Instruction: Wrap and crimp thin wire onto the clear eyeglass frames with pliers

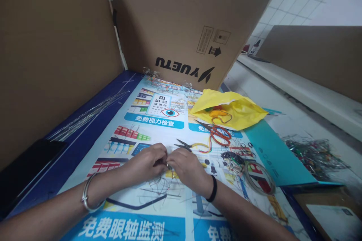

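My left hand (152, 161) and my right hand (186, 166) meet over the printed sheet, fingertips pinched together. Between them is a small piece of thin wire (169, 166), mostly hidden by the fingers. Just below lie loose thin wires (160, 188), some of which may join the held piece; I cannot tell. Beyond my right hand rest pliers (195, 145) with yellow handles, jaws pointing left. Scissors (219, 134) with orange handles lie behind them, by a yellow bag (234, 111) whose mouth shows coloured thread (217, 113).
Cardboard panels (181, 19) stand at the back and left. Long straight wires (90, 115) lie at the left, near a black object (34, 169). On the right are a round clear container (259, 177), a teal folder (274, 154) and a tangled wire heap (313, 154).
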Tool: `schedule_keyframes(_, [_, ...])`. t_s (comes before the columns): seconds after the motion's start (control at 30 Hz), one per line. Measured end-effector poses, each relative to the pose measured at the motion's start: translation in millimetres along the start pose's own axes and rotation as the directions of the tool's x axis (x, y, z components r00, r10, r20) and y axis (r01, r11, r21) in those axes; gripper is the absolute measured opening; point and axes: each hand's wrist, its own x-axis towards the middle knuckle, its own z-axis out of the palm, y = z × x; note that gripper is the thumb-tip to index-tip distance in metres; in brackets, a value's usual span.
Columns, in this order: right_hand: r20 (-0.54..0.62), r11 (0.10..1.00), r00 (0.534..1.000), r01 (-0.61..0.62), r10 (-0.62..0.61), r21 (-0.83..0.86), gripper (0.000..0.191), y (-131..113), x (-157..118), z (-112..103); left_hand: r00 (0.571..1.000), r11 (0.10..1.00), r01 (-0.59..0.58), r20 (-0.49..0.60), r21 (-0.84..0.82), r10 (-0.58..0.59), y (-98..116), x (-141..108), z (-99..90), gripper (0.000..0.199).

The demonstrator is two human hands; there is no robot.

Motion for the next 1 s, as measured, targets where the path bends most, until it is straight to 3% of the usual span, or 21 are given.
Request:
schedule_keyframes(0.53, [-0.177,0.985,0.980,-0.066,0.094,0.158,0.016,-1.9,3.5,-4.2,0.993,0.994,-0.102,0.049,-0.043,0.104,-3.0,-1.9,-5.7,0.017])
schedule_keyframes(1.0, [-0.105,0.999,0.994,-0.005,0.009,0.033,0.017,-1.9,-1.5,-0.2,0.987,0.988,-0.147,0.062,-0.038,0.149,-6.1,-2.5,-8.0,0.015])
